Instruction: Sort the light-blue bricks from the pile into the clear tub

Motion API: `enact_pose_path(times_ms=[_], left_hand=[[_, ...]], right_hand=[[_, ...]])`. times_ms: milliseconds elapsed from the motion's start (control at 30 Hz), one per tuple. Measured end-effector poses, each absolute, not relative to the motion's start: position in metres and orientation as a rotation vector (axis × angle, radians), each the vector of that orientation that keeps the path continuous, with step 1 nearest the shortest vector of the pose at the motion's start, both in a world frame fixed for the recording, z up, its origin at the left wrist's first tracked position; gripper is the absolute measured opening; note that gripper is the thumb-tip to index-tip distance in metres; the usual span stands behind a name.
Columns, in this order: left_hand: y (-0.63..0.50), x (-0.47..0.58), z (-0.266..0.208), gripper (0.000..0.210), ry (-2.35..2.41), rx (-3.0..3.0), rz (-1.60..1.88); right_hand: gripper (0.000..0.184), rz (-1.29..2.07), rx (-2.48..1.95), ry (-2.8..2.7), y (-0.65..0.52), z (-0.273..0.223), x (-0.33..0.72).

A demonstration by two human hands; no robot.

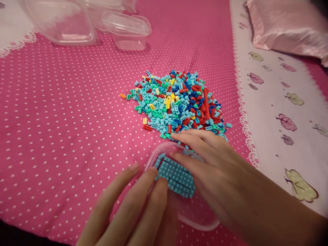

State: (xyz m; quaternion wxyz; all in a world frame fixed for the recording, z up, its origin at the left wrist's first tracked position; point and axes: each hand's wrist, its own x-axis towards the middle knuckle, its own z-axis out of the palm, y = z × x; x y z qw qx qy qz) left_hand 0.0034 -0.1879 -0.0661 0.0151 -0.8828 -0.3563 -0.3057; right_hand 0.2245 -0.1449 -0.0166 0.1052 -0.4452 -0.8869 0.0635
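Observation:
A flat teal panel of small studded building blocks (176,177) lies in a shallow clear plastic container (198,218) close to me. My left hand (133,208) reaches over the container's left side, its fingers stretched and apart, with fingertips beside the panel's left edge. From the right, my right hand (212,160) lies across the rim with thumb and fingers apart. Its thumb is by the panel's top edge, and its index fingertip is at the near edge of a pile of loose building blocks (176,102). I cannot tell whether either hand presses on the panel.
Several clear plastic containers (130,34) stand at the back left. A shiny pink pillow (289,27) lies at the back right. Underneath is a pink dotted cloth (64,112) with a lace-edged, leaf-patterned white band (271,89) on the right. A long red piece (206,102) lies on the pile.

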Motion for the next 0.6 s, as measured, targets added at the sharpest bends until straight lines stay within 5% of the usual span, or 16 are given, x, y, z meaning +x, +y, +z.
enact_pose_path(times_ms=[600], left_hand=[[-0.172, -0.006, -0.060, 0.035, -1.069, -2.797, -0.849]], right_hand=[[0.032, 0.097, -1.316, -2.598, -0.146, -0.024, 0.218]])
